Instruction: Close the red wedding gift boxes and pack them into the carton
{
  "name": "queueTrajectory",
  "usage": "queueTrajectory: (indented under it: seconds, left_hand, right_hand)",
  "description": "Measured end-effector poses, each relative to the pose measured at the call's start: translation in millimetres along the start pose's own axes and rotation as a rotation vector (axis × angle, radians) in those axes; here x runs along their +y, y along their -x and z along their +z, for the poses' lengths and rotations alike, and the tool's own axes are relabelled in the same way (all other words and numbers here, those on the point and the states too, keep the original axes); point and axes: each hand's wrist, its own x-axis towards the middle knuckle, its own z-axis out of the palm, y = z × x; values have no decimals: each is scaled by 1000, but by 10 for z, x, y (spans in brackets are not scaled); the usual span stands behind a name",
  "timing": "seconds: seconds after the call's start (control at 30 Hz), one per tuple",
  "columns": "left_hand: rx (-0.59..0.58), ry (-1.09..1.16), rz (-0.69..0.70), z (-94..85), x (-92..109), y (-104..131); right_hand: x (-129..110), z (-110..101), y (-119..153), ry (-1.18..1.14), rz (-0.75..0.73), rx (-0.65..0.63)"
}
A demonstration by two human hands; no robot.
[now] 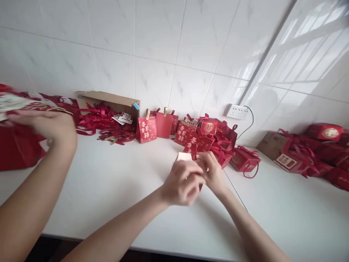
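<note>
Near the middle of the white table [109, 196], my left hand [184, 183] has its fingers curled around a small red gift box [201, 187], mostly hidden behind the fingers. A pale flap [184, 156] shows at its top. My right hand [211, 171] pinches at the box's upper right side, beside an upright red strap [193, 151]. Both hands are close together, the left slightly blurred.
Another person's hand [51, 125] reaches over red bags at the far left. A cardboard box [109, 97] holds red ribbons. Red gift boxes [147, 130] line the wall; more [247, 159] lie right. A power strip [236, 111] hangs behind.
</note>
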Motion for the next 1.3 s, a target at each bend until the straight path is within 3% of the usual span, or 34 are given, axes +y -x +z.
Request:
queueTrajectory:
  seconds: [0.07,0.2,0.3,0.43,0.57,0.73,0.87,1.0,1.17,1.3]
  left_hand:
    - [79,-87,-213,-2,-143,-24]
    - [-11,100,-476,42,-327,-29]
    - [-79,245,-581,64,-355,-33]
    - [0,236,-622,39,-333,-67]
    - [25,181,-604,-7,-314,-99]
    - [-33,170,-438,-37,-288,-132]
    - [-57,235,-446,-41,-284,-130]
    - [-79,281,-412,-39,-297,-110]
    - [-53,142,-308,-8,-293,-85]
    - [-55,113,-266,14,-289,-71]
  right_hand:
    - [-11,58,46,-7,-15,57]
    - [-59,72,84,-24,-20,61]
    - [-83,74,90,-34,5,61]
    - [-128,89,100,-55,-10,76]
    - [-185,91,109,-61,-25,87]
    - [-233,112,100,-61,-20,103]
    - [-244,110,89,-45,-21,123]
    - [-225,47,69,72,-53,88]
    - [-219,-27,68,268,-202,113]
    - [-238,-39,94,297,-216,127]
